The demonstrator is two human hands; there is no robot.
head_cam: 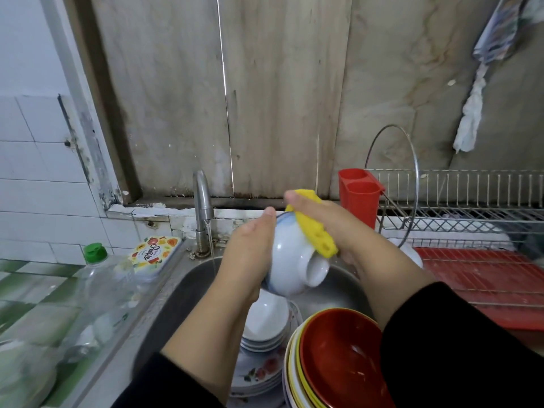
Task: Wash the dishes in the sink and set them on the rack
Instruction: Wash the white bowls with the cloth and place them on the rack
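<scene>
A white bowl is held over the sink, tipped so its foot faces the camera and its rim points away and down. The left hand grips it along the left side, thumb up near the rim. The right hand holds a yellow sponge pressed against the bowl's upper right wall, fingers curled round the sponge.

The bowl looks like glazed ceramic: stiff, breakable, and probably slick where it is wet or soapy. It seems light enough for one hand, but a firm hold at the rim and foot ring would be safer than on the smooth curved wall, since a slip would drop it onto the dishes below.

Just beneath it sits a stack of white bowls resting on flowered plates. Beside these, at the near right of the sink, is a stack of coloured bowls with a red bowl on top. These all look unwashed yet, so I judge the task to be at an early stage.

The tap behind runs a thin stream into the sink. To the right stands the wire rack with a red cutlery holder at its left end and a red tray below. On the surface to the left stand a clear bottle with a green cap and a printed box.
</scene>
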